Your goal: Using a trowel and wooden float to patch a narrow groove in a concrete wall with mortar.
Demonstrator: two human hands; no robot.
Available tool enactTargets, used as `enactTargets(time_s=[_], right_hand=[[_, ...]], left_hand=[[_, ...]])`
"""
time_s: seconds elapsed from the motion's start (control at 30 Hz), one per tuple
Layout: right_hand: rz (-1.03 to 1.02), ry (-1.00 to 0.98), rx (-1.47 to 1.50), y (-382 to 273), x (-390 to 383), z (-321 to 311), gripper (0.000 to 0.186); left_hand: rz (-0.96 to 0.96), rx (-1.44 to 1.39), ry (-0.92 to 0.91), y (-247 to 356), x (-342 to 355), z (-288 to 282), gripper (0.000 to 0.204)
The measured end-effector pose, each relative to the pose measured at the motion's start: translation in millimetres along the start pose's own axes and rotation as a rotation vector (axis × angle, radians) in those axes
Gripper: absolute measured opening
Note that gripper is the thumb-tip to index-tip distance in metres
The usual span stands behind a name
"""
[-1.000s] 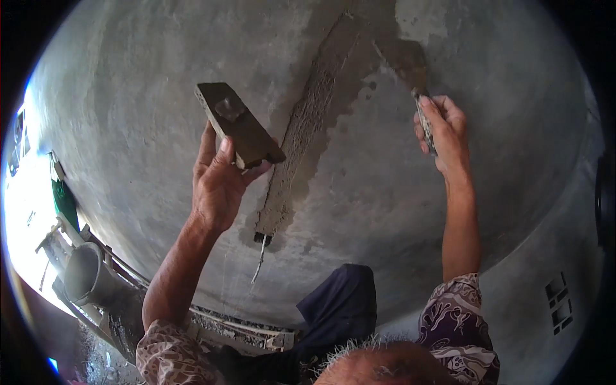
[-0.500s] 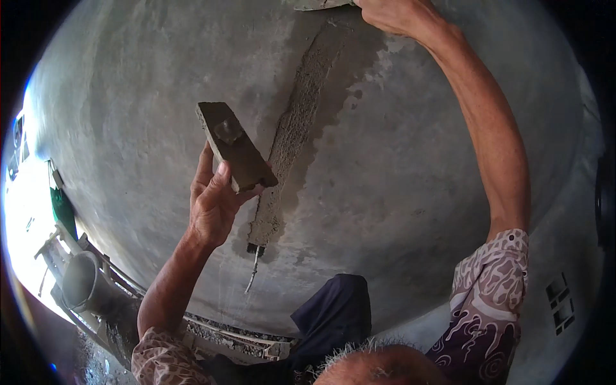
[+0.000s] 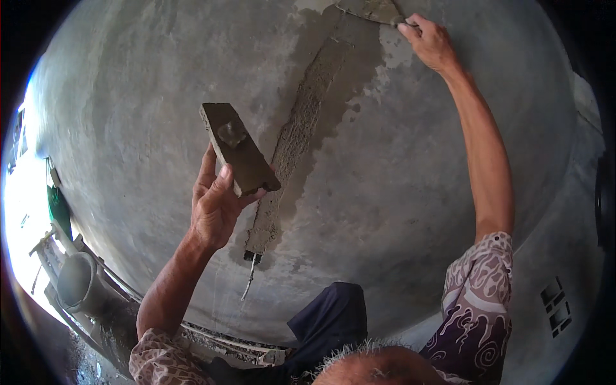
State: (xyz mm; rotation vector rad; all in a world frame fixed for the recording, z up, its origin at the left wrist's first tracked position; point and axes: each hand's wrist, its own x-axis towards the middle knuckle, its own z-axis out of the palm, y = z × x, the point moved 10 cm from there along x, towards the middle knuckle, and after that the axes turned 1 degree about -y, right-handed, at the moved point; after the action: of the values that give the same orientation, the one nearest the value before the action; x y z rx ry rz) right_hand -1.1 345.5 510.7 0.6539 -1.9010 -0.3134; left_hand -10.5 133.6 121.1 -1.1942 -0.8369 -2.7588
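Note:
My left hand grips a small flat mortar board from beneath and along its near edge, tilted in front of the wall. A wet-looking grey lump sits on its face. At the top, my right hand is closed round the handle of a trowel, whose blade lies at or close to the wall. Below the trowel runs a long strip of rough mortar, bordered by darker damp patches. From a dark hole at its lower end hangs a thin pale cable.
The grey plastered wall fills most of the view. A grey-coated bucket stands at lower left beside rails, with a green thing behind it. My dark-trousered knee is near the wall. Small openings show at far right.
My right hand has moved down and to the right with the trowel, bringing more of the blade into view. The left hand and the board have hardly shifted.

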Motion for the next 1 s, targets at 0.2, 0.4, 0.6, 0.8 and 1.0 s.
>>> enactTargets(time_s=[0.2, 0.4, 0.6, 0.8, 1.0], right_hand=[[0.098, -0.018, -0.077, 18.4, -58.6, -10.2, 0.034], [0.274, 0.027, 0.129, 6.4, -25.5, 1.8, 0.036], [0.156, 0.069, -0.054, 5.1, -105.1, 0.8, 0.032], [0.724, -0.557, 1.084, -158.7, -241.0, 76.9, 0.023], [0.677, -0.715, 1.14, -186.8, -254.6, 101.5, 0.024]], left_hand=[[0.021, 0.078, 0.05, 9.1, -3.0, -1.3, 0.066], [0.018, 0.065, 0.028, 6.8, -2.2, -7.6, 0.065], [-0.028, -0.092, -0.104, -1.5, 4.6, 8.9, 0.071], [0.021, 0.009, -0.025, 4.9, -3.2, -14.6, 0.069], [0.054, 0.032, 0.051, -0.7, -1.6, -15.2, 0.092]])
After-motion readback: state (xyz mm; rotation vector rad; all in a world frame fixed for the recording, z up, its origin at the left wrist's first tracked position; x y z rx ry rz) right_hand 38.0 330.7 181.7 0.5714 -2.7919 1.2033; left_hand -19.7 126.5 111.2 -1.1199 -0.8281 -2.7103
